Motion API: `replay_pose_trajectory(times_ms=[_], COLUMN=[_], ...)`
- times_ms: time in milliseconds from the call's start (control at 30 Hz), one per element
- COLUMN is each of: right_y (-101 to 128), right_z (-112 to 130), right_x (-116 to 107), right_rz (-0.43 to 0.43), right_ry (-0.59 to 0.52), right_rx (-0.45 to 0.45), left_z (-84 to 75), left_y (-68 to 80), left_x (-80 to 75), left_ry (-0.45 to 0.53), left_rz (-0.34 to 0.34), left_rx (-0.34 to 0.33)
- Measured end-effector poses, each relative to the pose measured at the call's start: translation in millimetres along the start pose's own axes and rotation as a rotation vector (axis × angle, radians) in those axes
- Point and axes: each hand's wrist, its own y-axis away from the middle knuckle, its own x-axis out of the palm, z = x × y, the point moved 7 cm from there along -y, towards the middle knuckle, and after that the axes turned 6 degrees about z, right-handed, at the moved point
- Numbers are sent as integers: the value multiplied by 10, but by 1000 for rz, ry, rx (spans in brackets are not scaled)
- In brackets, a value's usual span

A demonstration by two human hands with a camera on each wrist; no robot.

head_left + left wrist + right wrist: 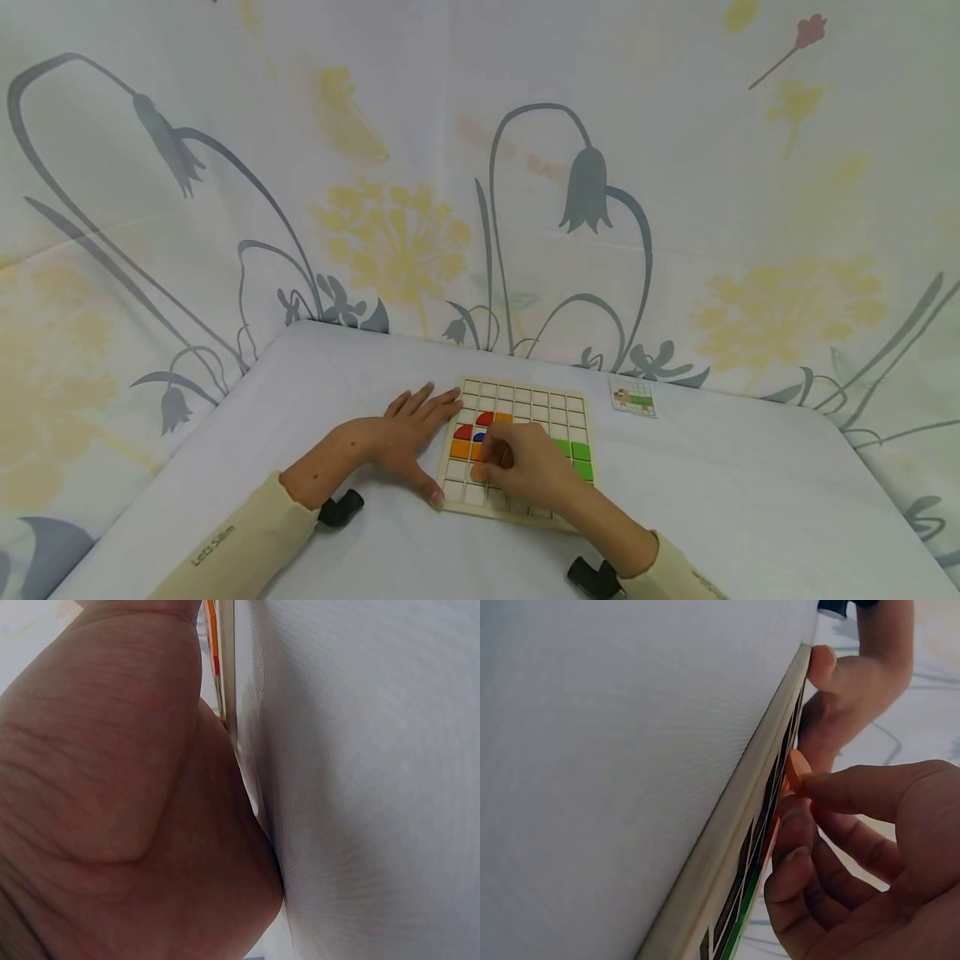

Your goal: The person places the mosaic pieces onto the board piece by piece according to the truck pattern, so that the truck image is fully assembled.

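The orange piece sits pinched between thumb and forefinger of my right hand, held just over the left-middle cells of the wooden grid board. From the right wrist view it looks tilted, one edge lifted off the board. To seat it well, I judge it should be squared to the cell walls first, then lowered flat, not pushed in at an angle, since a cocked piece could wedge against the dividers. Red, blue and orange pieces already fill cells on the board's left side, and green pieces lie on its right side; I would keep my knuckles off them.

My left hand lies flat and relaxed on the bench, grasping nothing, its fingers and thumb against the board's left edge, which should stop the board sliding.

The board lies near the far edge of the bench, about midway along it. A small pattern card rests near the board's far right corner, apart from it. The bench is covered in pale cloth, and a floral curtain with grey bellflowers and yellow blooms hangs around it.
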Motion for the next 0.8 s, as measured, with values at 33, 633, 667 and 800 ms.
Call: replay_pose_trajectory(times_ms=[33, 633, 667, 800], right_y=[-3, 153, 193, 385], right_z=[-2, -2, -26, -163], right_x=[6, -43, -67, -210], right_rz=[6, -8, -15, -46], right_ry=[-2, 11, 7, -3], right_rx=[3, 10, 14, 38], left_z=[0, -25, -27, -23], left_y=[0, -21, -24, -32], left_x=[0, -1, 1, 13], left_ry=[-2, -2, -2, 1], left_rz=[0, -11, -9, -4], left_rx=[0, 6, 4, -5])
